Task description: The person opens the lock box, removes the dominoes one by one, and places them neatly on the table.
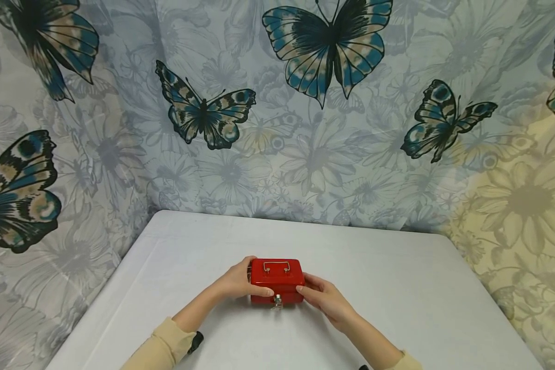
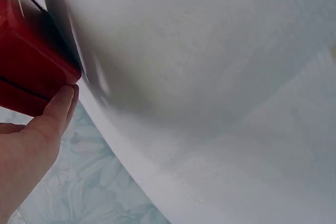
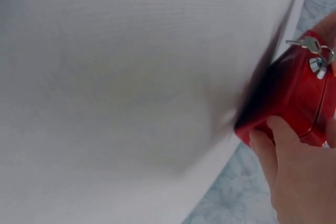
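Note:
A small red metal cash box (image 1: 277,277) is at the middle of the white table, its lid down. On its lid lies a thin metal carrying handle (image 1: 277,262). A silver lock (image 3: 317,67) with keys (image 3: 312,44) hanging from it shows on the front. My left hand (image 1: 236,280) grips the box's left side, thumb along the front near the lock. From the right, my right hand (image 1: 326,298) holds the other side, thumb at the front right corner. Fingers behind the box are partly hidden. Whether its base touches the table, I cannot tell.
A white cloth covers the table (image 1: 374,267), with its far edge against a hanging printed with butterflies and flowers (image 1: 314,169). Similar fabric stands along the left and right sides. Beige sleeves (image 1: 159,344) cover the forearms.

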`<state>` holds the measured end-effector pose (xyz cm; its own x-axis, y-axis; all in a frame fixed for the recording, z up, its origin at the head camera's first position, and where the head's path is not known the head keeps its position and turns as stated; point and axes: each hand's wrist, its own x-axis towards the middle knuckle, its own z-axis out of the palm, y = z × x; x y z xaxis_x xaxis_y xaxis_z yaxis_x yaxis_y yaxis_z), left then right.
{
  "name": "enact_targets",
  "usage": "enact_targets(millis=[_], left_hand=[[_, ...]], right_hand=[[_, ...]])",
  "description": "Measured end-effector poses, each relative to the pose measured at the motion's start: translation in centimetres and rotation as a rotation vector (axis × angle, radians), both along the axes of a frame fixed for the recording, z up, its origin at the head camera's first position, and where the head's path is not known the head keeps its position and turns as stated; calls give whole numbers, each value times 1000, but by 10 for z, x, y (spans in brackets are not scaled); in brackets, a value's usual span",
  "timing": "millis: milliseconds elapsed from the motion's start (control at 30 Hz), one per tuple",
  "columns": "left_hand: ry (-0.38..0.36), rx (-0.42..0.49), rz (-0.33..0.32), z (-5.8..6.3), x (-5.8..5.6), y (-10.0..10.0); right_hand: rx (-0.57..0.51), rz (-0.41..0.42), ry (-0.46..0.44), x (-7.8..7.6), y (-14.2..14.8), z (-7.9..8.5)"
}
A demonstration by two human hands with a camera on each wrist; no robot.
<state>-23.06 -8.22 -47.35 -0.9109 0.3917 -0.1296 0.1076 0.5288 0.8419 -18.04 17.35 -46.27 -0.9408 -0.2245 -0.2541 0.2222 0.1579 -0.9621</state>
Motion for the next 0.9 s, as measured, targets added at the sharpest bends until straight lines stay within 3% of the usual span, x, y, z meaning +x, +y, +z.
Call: enact_targets(millis=[300, 633, 900], left_hand=[[80, 28, -77, -4, 3, -1], [207, 16, -160, -8, 8, -1], [238, -38, -158, -12, 12, -1]], right_hand=[[-45, 62, 6, 6, 3, -1], [29, 88, -3, 8, 5, -5], [51, 115, -15, 10, 4, -6]])
